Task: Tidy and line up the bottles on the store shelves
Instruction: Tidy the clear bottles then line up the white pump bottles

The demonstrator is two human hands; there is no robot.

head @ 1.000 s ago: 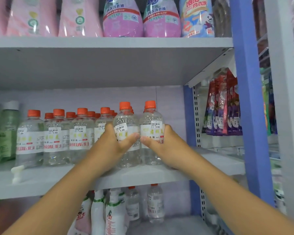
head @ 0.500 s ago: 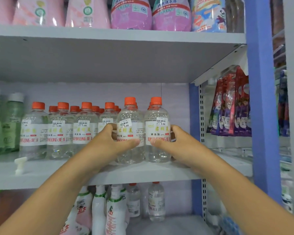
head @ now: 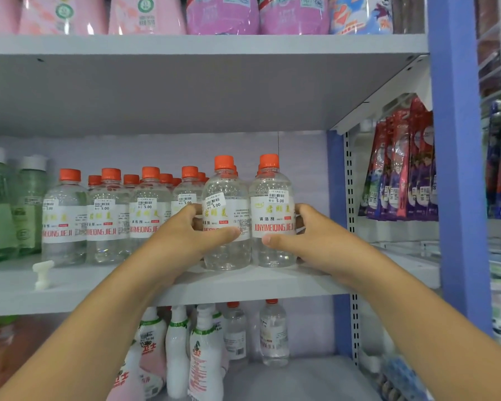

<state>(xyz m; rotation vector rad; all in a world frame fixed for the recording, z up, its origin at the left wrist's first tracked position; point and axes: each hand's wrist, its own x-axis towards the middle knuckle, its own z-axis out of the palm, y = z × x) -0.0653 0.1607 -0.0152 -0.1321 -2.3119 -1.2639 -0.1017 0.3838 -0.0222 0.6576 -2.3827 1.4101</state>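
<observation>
Your left hand [head: 185,238] grasps the second clear bottle from the right [head: 226,215], thumb across its label, fingers [head: 195,211] curled behind. Your right hand [head: 310,235] grasps the rightmost bottle [head: 272,212] the same way. Both bottles stand upright, touching, at the right end of the middle shelf [head: 243,285], slightly forward of the orange-capped row [head: 110,218] to their left. A small white cap [head: 42,273] lies near the shelf's front left.
</observation>
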